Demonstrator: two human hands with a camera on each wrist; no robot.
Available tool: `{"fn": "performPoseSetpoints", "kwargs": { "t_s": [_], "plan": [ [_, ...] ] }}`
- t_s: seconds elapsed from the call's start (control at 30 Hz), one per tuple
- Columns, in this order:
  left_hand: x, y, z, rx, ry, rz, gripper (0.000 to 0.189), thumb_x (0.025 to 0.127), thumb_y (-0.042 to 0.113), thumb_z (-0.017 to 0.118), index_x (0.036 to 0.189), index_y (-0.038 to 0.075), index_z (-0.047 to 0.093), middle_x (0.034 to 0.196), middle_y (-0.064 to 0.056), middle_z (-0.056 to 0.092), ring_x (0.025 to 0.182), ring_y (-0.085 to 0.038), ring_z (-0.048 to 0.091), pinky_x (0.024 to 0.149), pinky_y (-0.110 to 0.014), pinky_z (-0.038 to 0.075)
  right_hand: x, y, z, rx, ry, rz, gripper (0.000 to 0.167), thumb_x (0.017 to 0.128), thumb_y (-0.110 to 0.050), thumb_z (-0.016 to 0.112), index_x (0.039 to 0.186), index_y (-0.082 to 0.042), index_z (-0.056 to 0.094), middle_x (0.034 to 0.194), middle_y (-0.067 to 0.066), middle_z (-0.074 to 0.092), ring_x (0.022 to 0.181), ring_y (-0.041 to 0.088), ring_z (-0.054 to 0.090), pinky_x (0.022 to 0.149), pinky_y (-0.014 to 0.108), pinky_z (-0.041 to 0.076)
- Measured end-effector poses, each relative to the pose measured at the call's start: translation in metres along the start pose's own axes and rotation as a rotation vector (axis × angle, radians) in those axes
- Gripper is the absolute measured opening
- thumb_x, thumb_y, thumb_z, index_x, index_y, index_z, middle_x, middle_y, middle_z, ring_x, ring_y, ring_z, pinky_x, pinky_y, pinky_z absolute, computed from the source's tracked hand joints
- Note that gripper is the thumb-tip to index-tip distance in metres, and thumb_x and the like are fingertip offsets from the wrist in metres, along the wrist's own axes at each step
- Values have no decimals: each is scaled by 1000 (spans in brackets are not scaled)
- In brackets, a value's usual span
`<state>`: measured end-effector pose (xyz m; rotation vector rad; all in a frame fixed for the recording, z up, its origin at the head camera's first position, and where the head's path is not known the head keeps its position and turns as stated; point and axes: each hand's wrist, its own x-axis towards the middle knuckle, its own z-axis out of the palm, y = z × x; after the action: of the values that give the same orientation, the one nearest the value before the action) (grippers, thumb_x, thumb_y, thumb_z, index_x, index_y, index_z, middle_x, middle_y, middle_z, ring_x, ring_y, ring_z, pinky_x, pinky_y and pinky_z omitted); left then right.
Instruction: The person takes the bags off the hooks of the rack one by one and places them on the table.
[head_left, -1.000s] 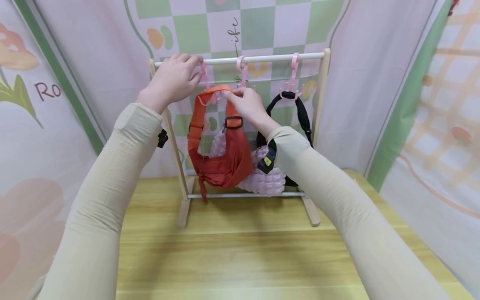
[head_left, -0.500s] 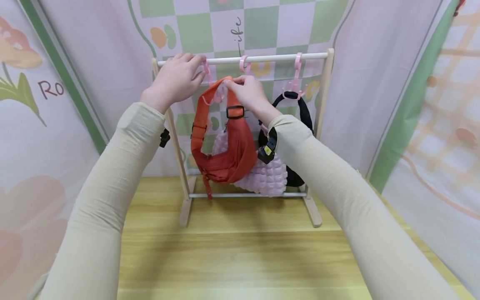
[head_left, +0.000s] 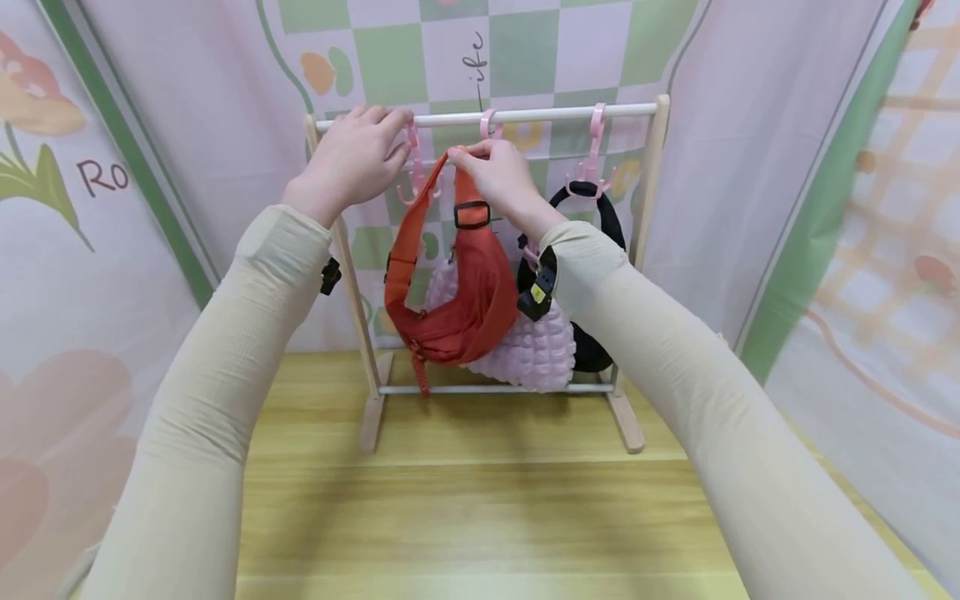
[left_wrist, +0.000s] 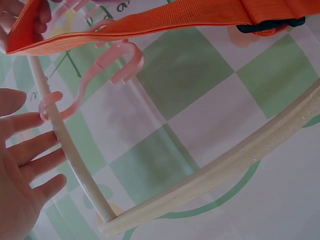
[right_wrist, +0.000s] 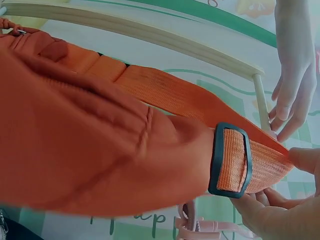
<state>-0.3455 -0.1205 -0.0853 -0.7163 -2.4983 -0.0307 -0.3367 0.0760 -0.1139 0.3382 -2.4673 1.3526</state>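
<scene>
My right hand (head_left: 504, 183) pinches the top of the strap of an orange-red sling bag (head_left: 483, 292), which hangs below it. In the right wrist view, the thumb and fingers grip the webbing (right_wrist: 270, 165) just past a black slide buckle (right_wrist: 216, 160). My left hand (head_left: 356, 158) rests on the white rail at its left end. Straight fingers touch the rail beside a pink hook (head_left: 414, 158), as the left wrist view shows. That hook's prongs (left_wrist: 127, 60) carry nothing, and the orange strap (left_wrist: 150, 25) passes in front of them.
A pink puffy bag (head_left: 536, 354) hangs behind the orange one, from the middle pink hook (head_left: 487, 123). A black bag (head_left: 592, 346) hangs on the right hook (head_left: 596, 150). The wooden-legged rack (head_left: 648, 183) stands on a wood-grain table (head_left: 465, 517) before patterned curtains.
My right hand has raised the orange bag's strap up and slightly right, off the left hook's prongs. The bag has risen with it. My left hand has stayed on the rail.
</scene>
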Motion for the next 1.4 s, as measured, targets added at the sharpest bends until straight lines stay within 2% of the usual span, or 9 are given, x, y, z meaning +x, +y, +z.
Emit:
{"fn": "performPoseSetpoints", "kwargs": {
  "t_s": [0.27,0.5,0.63,0.9,1.4],
  "plan": [
    [0,1,1,2,-3,-7,46,101,29,36,143,10,38,143,-17,44,132,-37,38,111,-54,28,-2,-6,-3,15,1,-40,43,95,-40,53,128,-13,59,128,2,61,113,8,52,95,22,42],
    [0,1,2,5,6,-1,45,101,29,36,142,10,39,142,-17,45,130,-38,40,110,-53,29,-3,-16,-7,21,38,-78,39,95,-38,54,125,-13,62,123,2,63,107,8,54,90,20,43],
    [1,1,2,9,11,4,44,101,29,35,141,11,41,142,-17,45,130,-38,40,110,-53,29,-5,-19,-10,38,55,-79,39,95,-38,54,123,-12,62,119,3,63,99,8,52,83,19,42],
    [1,1,4,19,2,2,45,101,29,35,143,12,38,146,-16,42,132,-38,38,111,-54,27,-8,-17,-16,91,49,-88,38,94,-36,57,123,-12,62,114,2,63,95,7,51,82,19,41],
    [0,-1,5,30,17,13,46,101,29,38,143,11,36,146,-15,41,133,-37,38,111,-54,29,-26,-17,-28,120,-32,-149,35,95,-35,56,120,-12,63,106,1,65,96,11,60,78,21,45]
  ]
}}
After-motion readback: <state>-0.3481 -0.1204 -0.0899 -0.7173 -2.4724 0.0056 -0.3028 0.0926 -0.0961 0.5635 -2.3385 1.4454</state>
